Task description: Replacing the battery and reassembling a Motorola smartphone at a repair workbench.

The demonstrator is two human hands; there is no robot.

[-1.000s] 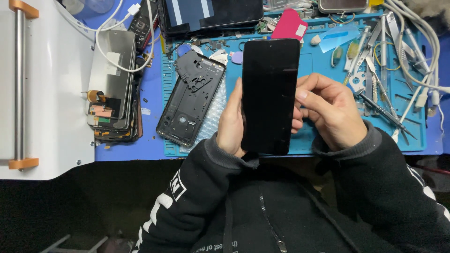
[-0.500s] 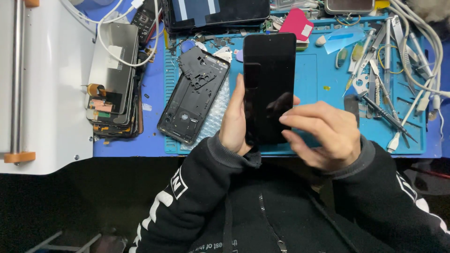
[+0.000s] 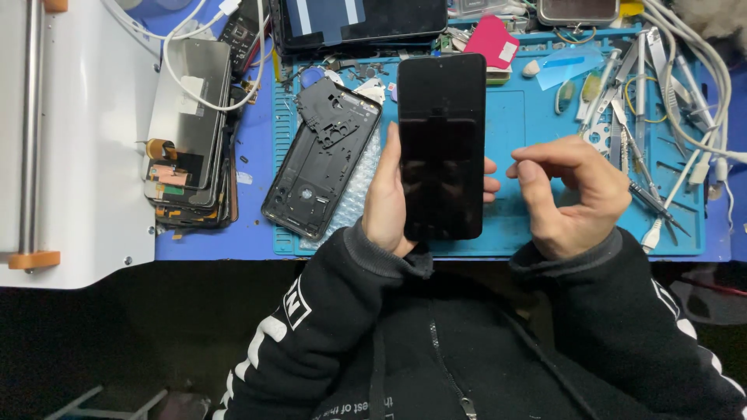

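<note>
My left hand (image 3: 387,198) grips a black phone screen panel (image 3: 441,144), held upright over the blue work mat (image 3: 525,124), glass facing me. Its thumb lies along the panel's left edge and fingertips show at the right edge. My right hand (image 3: 572,194) hovers just right of the panel, apart from it. Thumb and forefinger are pinched together; I cannot tell whether anything small sits between them. A black phone frame (image 3: 320,155) lies tilted on bubble wrap, left of the panel.
A stack of old display panels (image 3: 187,140) lies at the left beside a white machine (image 3: 82,140). Tweezers, picks and cables (image 3: 661,117) crowd the mat's right side. A pink card (image 3: 492,40) and a dark tablet (image 3: 362,19) sit at the back.
My right hand has come off the panel's lower right edge and moved right, fingers pinched. The panel stays in my left hand, now seen a bit lower.
</note>
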